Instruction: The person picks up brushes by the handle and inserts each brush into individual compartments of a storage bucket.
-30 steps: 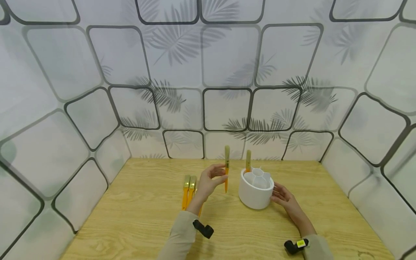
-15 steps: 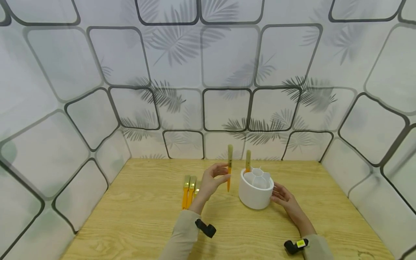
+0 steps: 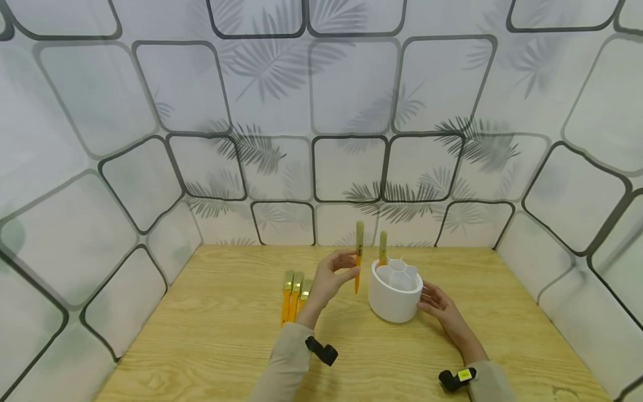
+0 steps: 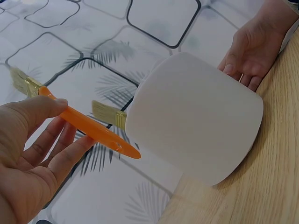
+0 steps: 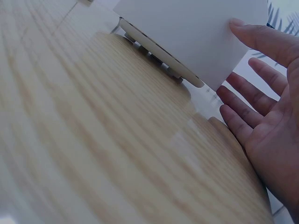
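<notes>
My left hand [image 3: 331,281] pinches a paintbrush [image 4: 88,125] by its orange handle, bristles up, a short way left of a white round holder [image 3: 394,301]. Thumb and fingertips meet the handle in the left wrist view. Inside the holder is a divided insert [image 3: 399,272] with a central ring, and a second paintbrush [image 3: 383,248] stands in it at the back left, bristles up. My right hand [image 3: 444,312] rests against the holder's right side with relaxed, spread fingers; the right wrist view shows the thumb touching the white wall [image 5: 196,37].
Several orange-handled paintbrushes [image 3: 291,296] lie side by side on the wooden table [image 3: 226,335], left of my left forearm and partly hidden by it. A patterned wall covering [image 3: 281,167] closes off the back and both sides.
My left hand has moved slightly to the right with the paintbrush, closer to the holder. More of the lying brushes shows behind it. The right hand and the holder have stayed put.
</notes>
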`<state>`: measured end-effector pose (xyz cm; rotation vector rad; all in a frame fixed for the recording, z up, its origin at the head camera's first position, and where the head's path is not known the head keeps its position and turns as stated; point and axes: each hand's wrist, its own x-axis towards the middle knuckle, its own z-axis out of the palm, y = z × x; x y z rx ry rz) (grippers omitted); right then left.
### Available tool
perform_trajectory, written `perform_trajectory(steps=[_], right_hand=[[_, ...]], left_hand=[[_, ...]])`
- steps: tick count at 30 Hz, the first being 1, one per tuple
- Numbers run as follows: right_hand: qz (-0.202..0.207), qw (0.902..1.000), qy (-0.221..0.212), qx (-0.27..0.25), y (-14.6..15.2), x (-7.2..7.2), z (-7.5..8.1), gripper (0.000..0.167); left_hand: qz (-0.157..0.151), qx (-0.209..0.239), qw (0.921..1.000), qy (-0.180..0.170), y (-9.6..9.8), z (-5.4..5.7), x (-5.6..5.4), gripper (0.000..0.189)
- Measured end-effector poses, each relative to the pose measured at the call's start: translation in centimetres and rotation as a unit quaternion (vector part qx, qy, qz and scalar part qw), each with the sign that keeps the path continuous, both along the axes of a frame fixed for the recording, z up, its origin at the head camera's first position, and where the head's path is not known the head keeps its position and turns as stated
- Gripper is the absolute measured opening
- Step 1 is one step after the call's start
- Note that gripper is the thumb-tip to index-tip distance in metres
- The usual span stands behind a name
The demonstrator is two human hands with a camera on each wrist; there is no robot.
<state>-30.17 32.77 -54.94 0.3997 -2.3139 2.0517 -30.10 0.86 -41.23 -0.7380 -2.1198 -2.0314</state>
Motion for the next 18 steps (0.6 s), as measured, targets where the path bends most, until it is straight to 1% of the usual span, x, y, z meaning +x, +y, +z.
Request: perform_trajectory(steps=[8, 14, 18], right_hand=[[0.004, 1.0, -0.004, 0.002, 0.17, -0.17, -0.09, 0.057], [0.007, 1.0, -0.007, 0.002, 0.22, -0.2, -0.1, 0.058], [0.006, 1.0, -0.007, -0.002, 0.2, -0.17, -0.11, 0.058]], left_hand=[[-0.003, -0.004, 1.0, 0.003, 0.31, 0.36, -0.01, 0.037], [-0.002, 0.001, 0.9998, 0.019, 0.65, 0.57, -0.1, 0.036], [0.002, -0.002, 0.9999, 0.015, 0.9, 0.68, -0.26, 0.037]])
